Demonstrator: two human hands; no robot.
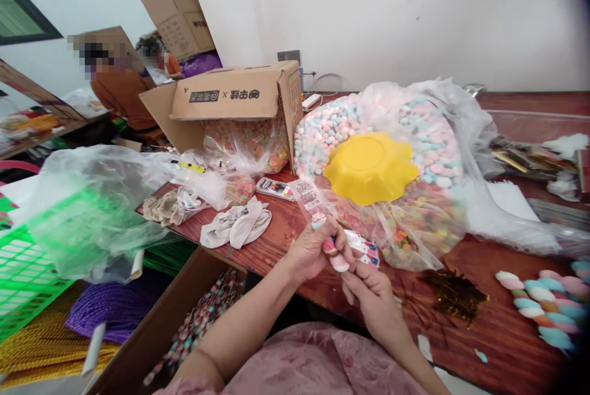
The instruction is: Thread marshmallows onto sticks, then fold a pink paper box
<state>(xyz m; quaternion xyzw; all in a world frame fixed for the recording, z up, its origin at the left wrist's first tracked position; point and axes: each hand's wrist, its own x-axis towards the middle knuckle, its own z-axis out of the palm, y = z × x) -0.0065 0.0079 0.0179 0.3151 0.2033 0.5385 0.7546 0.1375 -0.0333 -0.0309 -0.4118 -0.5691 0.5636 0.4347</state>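
Evidently, the left hand (313, 254) holds a stubby pink-and-white, marshmallow-like stick (340, 263) in its grip, wearer's side of the scalloped yellow plastic bowl (369, 164); its long axis slants down toward the nearby right hand (374, 292) (whether that grip pinches anything, I cannot tell).

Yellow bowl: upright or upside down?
Upside down: the yellow bowl shows its flat round base on top, with the wavy rim flaring out below.
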